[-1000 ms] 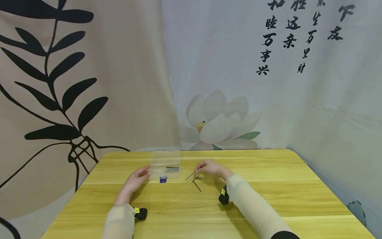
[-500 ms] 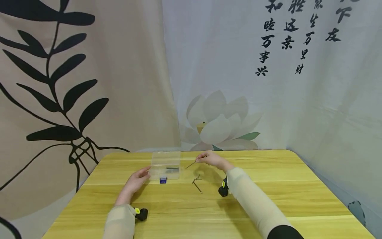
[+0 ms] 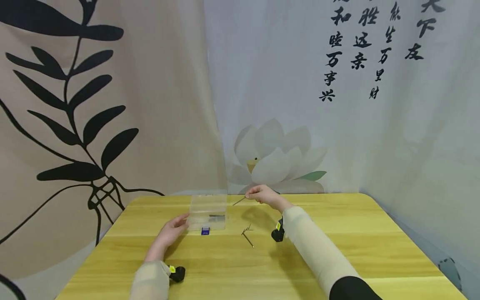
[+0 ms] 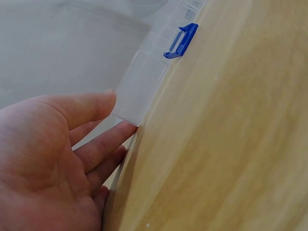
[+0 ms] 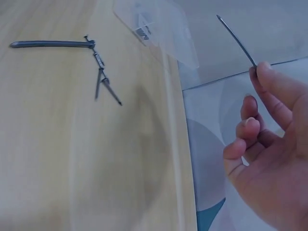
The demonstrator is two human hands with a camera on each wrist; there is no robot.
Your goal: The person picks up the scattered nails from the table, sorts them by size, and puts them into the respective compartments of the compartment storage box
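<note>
"Nearest?"

"Some loose nails (image 5: 99,60) on the table (image 3: 210,266). At their nine o'clock my left hand (image 3: 170,231), fingers extended, touches the nine o'clock edge of the open plastic box (image 3: 200,221). Farthest, at the box's two o'clock, my right hand (image 3: 267,196) pinches a single nail (image 5: 237,40), aloft."

"What could go wrong?"

"It's thin and held at just one end, so it could pivot or slip loose."

"Changed?"

"A second ago my right hand was beside the loose nails; now it's higher."
</note>
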